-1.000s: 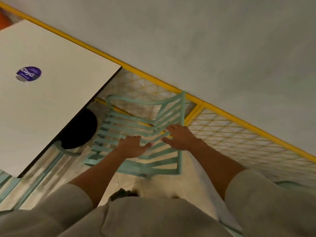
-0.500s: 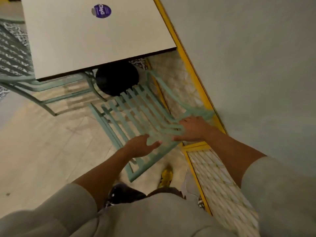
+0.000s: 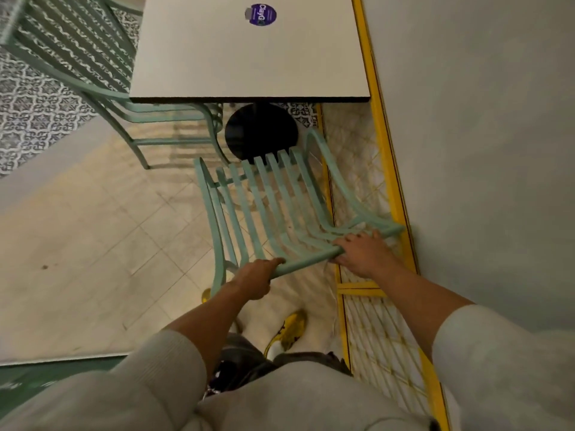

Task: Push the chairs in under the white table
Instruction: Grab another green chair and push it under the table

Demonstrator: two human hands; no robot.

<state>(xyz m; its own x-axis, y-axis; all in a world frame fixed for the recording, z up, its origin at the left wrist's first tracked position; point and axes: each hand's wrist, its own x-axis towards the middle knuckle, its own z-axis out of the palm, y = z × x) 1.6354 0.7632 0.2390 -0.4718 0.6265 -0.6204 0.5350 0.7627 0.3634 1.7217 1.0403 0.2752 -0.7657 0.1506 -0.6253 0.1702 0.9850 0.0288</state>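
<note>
Green slatted chair (image 3: 273,197): both hands, left hand (image 3: 253,279) and right hand (image 3: 362,251), grasping top rail. Risk: seat front catching black pedestal base (image 3: 261,132) under worktop (image 3: 249,57).

Near chair (image 3: 273,200) just before the surface (image 3: 249,63), seat front short of its near edge, close above the round base (image 3: 260,132) on the floor. Left grip (image 3: 253,279) and right grip (image 3: 362,255) side by side on the top rail of the chair back. Second chair (image 3: 93,73) to the left, partly under the surface. Sticker (image 3: 260,14) on the surface, far side. Wall (image 3: 482,150) along the right.
</note>
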